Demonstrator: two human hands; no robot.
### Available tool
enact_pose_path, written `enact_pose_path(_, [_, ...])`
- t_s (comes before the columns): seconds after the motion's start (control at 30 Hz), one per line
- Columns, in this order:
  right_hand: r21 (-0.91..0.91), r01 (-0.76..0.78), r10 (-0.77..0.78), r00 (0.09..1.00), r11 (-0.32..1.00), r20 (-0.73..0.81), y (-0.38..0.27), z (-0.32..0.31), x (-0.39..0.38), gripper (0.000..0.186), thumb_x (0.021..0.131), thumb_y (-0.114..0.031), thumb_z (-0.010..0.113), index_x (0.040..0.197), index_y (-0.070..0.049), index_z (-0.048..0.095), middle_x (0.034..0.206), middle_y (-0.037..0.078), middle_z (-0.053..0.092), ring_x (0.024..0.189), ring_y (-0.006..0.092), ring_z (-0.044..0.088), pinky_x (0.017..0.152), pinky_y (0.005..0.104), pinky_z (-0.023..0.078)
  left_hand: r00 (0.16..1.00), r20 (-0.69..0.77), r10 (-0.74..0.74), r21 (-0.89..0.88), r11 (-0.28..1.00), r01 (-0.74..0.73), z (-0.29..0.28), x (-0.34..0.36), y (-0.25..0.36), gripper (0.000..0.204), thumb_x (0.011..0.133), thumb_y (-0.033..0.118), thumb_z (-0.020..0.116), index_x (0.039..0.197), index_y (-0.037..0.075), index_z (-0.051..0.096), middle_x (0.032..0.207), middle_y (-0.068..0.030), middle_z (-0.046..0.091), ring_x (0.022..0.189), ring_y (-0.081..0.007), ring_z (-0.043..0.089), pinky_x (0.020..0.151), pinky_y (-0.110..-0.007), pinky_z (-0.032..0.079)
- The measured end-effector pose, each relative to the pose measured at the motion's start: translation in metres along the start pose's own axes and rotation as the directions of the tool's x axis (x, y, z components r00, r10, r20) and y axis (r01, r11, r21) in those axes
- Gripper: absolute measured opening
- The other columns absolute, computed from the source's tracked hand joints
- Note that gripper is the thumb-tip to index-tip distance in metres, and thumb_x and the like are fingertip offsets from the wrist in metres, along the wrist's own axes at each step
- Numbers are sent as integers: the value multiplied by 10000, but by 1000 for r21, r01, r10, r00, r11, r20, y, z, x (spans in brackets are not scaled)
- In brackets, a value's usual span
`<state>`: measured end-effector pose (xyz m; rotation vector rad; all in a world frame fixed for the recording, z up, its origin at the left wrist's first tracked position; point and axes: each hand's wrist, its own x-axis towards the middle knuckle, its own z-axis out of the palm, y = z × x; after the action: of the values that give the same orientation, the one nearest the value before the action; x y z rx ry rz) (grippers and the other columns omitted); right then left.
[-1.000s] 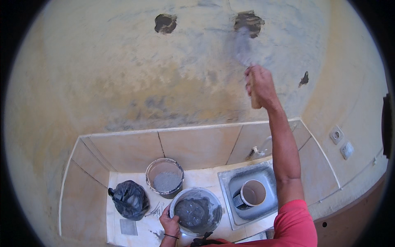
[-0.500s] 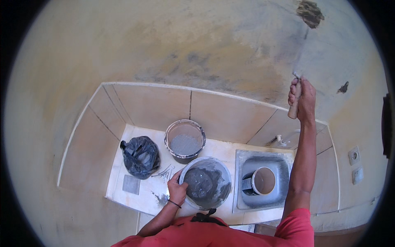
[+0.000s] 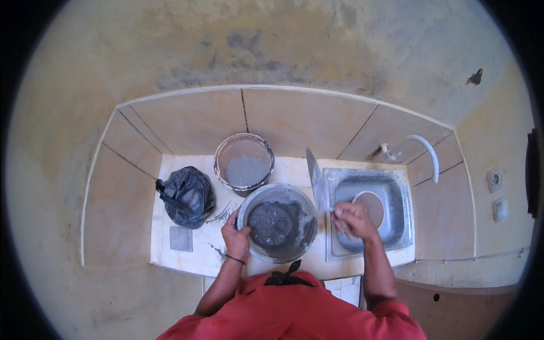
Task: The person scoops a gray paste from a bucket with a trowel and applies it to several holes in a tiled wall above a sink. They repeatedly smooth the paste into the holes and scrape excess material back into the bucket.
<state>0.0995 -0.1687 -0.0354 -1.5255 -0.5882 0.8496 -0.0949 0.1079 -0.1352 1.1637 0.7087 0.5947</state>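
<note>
My left hand [image 3: 237, 238] grips the left rim of a round grey bowl [image 3: 306, 224] with dark wet mortar [image 3: 272, 221] inside. My right hand [image 3: 352, 220] is closed on the handle of a trowel, whose flat blade [image 3: 317, 181] stands tilted up just right of the bowl, by the sink's left edge. Behind the bowl sits a bucket [image 3: 243, 147] of pale grey material. A round container [image 3: 373, 207] in the steel sink [image 3: 399, 226] is partly hidden behind my right hand.
A black plastic bag [image 3: 187, 198] and a grey square piece [image 3: 181, 238] lie on the tiled counter [image 3: 167, 255] at left. A curved tap [image 3: 430, 156] rises over the sink. The plastered wall behind has a dark hole [image 3: 475, 78]; two sockets [image 3: 496, 178] are on the right wall.
My right hand has come down from the holed wall with the trowel to beside the bowl. The view has tilted down toward the counter. My left hand still holds the bowl.
</note>
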Motion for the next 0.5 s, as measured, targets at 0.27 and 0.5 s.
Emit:
enact_pose_path(0.27, [89,-213,223,968,973,-116,71,43,-73,244,1016,-203,582,843,-32,603,632,21,562,515,98,504,493,267,399,998,32,53,42,998,-54,-4,11,-2,626,702,-153,537,1314,-60,629,1188,-108,709,1077,-177,668,998,-284,489])
enact_pose_path(0.5, [42,-300,303,945,953,-121,98,38,-89,282,1005,-254,610,855,-17,595,665,51,570,507,138,523,475,288,432,999,12,37,-3,999,-37,-6,1,-4,609,718,-125,556,1321,-64,621,1152,-117,718,1055,-183,672,980,-290,497])
